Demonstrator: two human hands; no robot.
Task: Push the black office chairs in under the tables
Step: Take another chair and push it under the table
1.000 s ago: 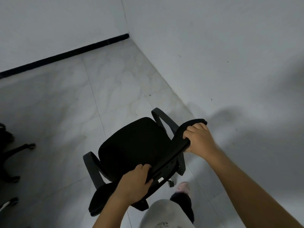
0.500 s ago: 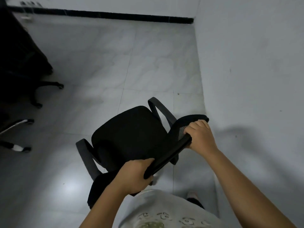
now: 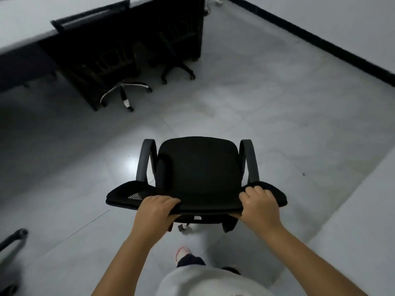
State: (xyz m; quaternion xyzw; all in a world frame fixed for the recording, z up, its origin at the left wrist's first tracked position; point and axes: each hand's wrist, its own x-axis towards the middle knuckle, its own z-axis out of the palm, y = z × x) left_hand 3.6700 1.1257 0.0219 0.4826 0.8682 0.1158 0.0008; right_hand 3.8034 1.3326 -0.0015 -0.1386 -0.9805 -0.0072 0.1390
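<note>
Gripping: you clasp the chair [image 3: 198,167] backrest top with both hands.
Left hand [image 3: 155,210]: fingers curled over the edge, 7 o'clock.
Right hand [image 3: 259,207]: clenched on it, 5 o'clock.
Chair: on open floor [image 3: 267,107]; tables [image 3: 23,24] at 11 o'clock, well apart.

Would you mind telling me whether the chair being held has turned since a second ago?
Yes. The chair has swung leftward, away from the black skirting, towards the table.

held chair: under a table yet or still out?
Out. The held chair stands on open floor, apart from the table; both hands grip its backrest.
</note>
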